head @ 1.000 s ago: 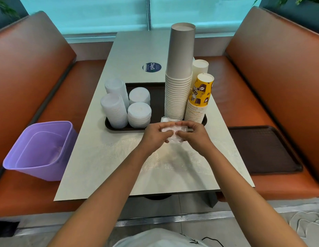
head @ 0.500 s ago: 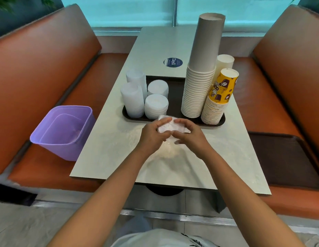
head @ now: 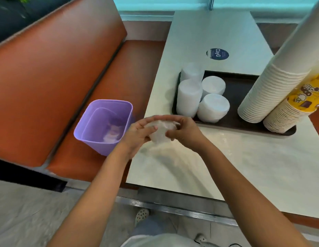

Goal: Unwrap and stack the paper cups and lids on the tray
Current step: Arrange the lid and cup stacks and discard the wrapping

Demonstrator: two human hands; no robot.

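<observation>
Crumpled clear plastic wrap [head: 159,130], balled up between left hand [head: 137,135] and right hand [head: 184,131], fingers of both curled round it. Held over near-left corner of table [head: 235,166], just beside purple bin [head: 103,125] on orange bench seat [head: 105,90]; probably compressed small for dropping in. Something pale already at bin bottom, likely other wrapping, too blurred to confirm.

Dark tray [head: 235,90] further up table, loaded: four stacks of white lids [head: 213,111] at left end, tall stack of white paper cups [head: 273,82] leaning right, shorter yellow printed cups [head: 290,113] against it at right edge. Stacks grouped by kind, lids apart from cups, keeping tray centre bare. Nothing wrapped visible on table; task looks nearly done, waste disposal remaining.
</observation>
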